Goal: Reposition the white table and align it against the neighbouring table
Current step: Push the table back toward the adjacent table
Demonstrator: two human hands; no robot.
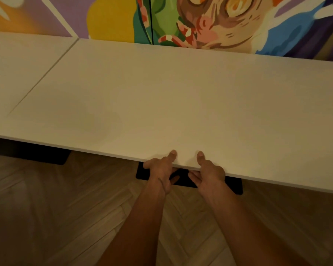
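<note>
White rectangular worktop (pixel 181 104) fills the middle of the head view. Its left side lies along the neighbouring pale worktop (pixel 17 73), its far edge runs close along the colourful painted wall (pixel 219 22), and its near edge overhangs the herringbone wooden floor (pixel 65 208). The left hand (pixel 160 169) and right hand (pixel 210 171) both grasp that near edge, close together, with thumbs pressed on top and fingers curled underneath.

Several things could go wrong from here:
- **Swing:** with both hands so near each other, an uneven push would likely pivot the slab instead of sliding it straight, opening the seam at one end.
- **Wall scrape:** a shove away from the person could rub the far edge on the painted wall, as little or no room shows there.
- **Floor marks:** the black flat base (pixel 235 186) under the slab may drag and mark the floor.
- **Pinched fingers:** the fingers tucked under the lip could be pinched if the top drops or tips.

The seam on the left reads as a thin dark line, and I cannot tell whether the two tops touch. The near edges look roughly level where they meet at the far left. A second black base (pixel 37 152) sits under that corner. Open floor lies only on the near side, and the right end runs out of view.
</note>
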